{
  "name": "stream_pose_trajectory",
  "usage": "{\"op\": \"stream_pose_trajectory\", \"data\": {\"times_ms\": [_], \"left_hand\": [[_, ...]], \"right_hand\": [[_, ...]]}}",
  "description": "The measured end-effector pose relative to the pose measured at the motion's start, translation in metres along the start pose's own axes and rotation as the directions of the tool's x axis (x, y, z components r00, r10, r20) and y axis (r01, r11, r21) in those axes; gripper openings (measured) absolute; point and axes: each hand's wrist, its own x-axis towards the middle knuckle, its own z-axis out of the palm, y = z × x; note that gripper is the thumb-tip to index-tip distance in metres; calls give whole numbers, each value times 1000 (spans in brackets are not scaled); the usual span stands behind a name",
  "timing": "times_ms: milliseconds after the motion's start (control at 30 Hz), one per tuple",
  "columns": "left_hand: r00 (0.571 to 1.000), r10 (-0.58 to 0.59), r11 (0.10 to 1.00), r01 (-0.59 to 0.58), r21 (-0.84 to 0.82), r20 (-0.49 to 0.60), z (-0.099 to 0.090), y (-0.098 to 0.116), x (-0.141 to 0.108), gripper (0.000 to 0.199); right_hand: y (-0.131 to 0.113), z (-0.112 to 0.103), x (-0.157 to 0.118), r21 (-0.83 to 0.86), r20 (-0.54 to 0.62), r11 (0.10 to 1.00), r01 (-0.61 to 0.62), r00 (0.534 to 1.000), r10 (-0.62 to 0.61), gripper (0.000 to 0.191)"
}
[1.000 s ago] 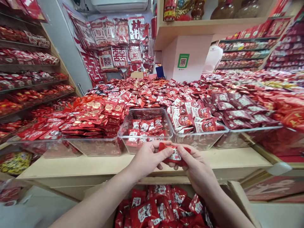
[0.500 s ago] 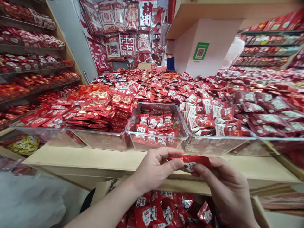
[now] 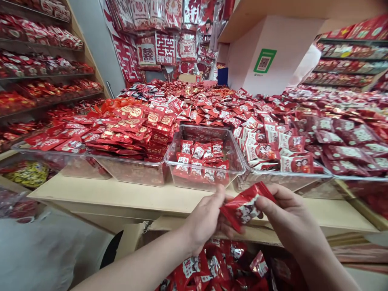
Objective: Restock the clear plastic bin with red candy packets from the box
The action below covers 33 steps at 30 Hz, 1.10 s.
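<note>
A red packet (image 3: 246,207) with a white and dark printed figure is held up in front of the shelf edge. My right hand (image 3: 283,210) pinches its right end between thumb and fingers. At its left end is my left hand (image 3: 209,218), thumb raised, with fingers partly hidden behind the packet; whether they grip it I cannot tell. Beyond the hands, a clear plastic bin (image 3: 204,182) holds several similar small red packets in rows. Below them, an open cardboard box (image 3: 129,242) contains many loose red packets (image 3: 192,266).
Clear bins heaped with red packets (image 3: 130,133) stand left and right along a pale wooden ledge (image 3: 109,198). Stocked shelves (image 3: 45,74) rise at the left. A white pillar (image 3: 242,60) with a green code sign (image 3: 264,61) stands behind. Part of a person in white (image 3: 306,64) shows at back right.
The packet has turned from edge-on to show its printed face. My left thumb has lifted off it, and the left fingers have dropped lower behind it. The view has shifted slightly.
</note>
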Motion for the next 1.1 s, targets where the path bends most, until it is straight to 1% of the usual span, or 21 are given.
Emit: {"op": "stream_pose_trajectory", "data": {"times_ms": [33, 67, 133, 200, 300, 367, 433, 467, 533, 567, 600, 633, 667, 700, 733, 767, 833, 900, 967, 1000, 1100], "left_hand": [[998, 68, 997, -68, 34, -6, 0, 1, -1, 59], [992, 128, 988, -129, 82, 11, 0, 3, -2, 58], [977, 196, 959, -208, 192, 80, 0, 5, -3, 45], [968, 228, 932, -247, 264, 102, 0, 5, -5, 31], [961, 259, 929, -277, 246, 100, 1, 3, -8, 27], [951, 301, 923, -310, 227, 73, 3, 0, -9, 28], [947, 321, 928, -318, 194, 20, 5, -2, -9, 32], [950, 312, 937, -306, 169, -5, 5, -4, -9, 35], [963, 266, 956, -259, 141, -33, 6, -7, -8, 41], [968, 248, 960, -240, 144, -36, 7, -9, -8, 43], [971, 236, 961, -228, 155, -35, 7, -11, -7, 44], [972, 231, 960, -222, 171, -31, 7, -13, -7, 44], [973, 229, 958, -221, 183, -25, 7, -14, -7, 42], [972, 232, 956, -225, 190, -18, 8, -16, -7, 40], [972, 234, 953, -227, 203, -11, 8, -17, -7, 38], [972, 235, 946, -228, 229, -6, 7, -18, -8, 37], [969, 247, 917, -236, 321, 7, 7, -19, -10, 36], [957, 289, 855, -273, 442, 33, 7, -19, -12, 37], [927, 366, 759, -348, 550, 82, 6, -19, -13, 38], [905, 410, 703, -394, 592, 115, 6, -19, -13, 38], [840, 483, 541, -509, 669, 248, 6, -17, -12, 35]], "right_hand": [[-1, 0, 2, -37, -24, 999, -17, 1000, 16, 20], [-2, 0, 3, -71, -31, 997, -25, 999, 23, 23], [-4, 2, 2, -128, -18, 992, -24, 1000, 21, 25], [-6, 6, -1, -145, -1, 989, -16, 1000, 16, 26], [-7, 9, -7, -135, 2, 991, -15, 1000, 15, 26], [-14, 9, -7, -197, 12, 980, 12, 1000, -10, 26], [-28, 9, 3, -342, 11, 934, 100, 995, -103, 25], [-38, 9, 13, -432, -7, 888, 156, 984, -176, 24], [-57, 12, 42, -595, -65, 767, 239, 937, -342, 23], [-65, 16, 59, -655, -90, 712, 254, 909, -407, 23], [-69, 22, 78, -689, -90, 677, 259, 896, -435, 24], [-70, 29, 97, -710, -59, 656, 255, 907, -416, 24], [-67, 37, 114, -708, -14, 667, 231, 940, -341, 22], [-60, 46, 129, -699, 42, 688, 194, 972, -232, 20], [-51, 55, 141, -694, 94, 707, 138, 990, -102, 19], [-41, 65, 150, -691, 139, 718, 83, 990, 19, 18], [-21, 80, 160, -693, 217, 721, -6, 952, 216, 19], [-6, 89, 161, -687, 286, 724, -65, 891, 351, 22], [1, 92, 160, -672, 330, 733, -104, 844, 423, 23], [3, 92, 160, -666, 341, 738, -109, 835, 432, 22], [2, 90, 158, -647, 335, 756, -98, 855, 397, 11]]}}
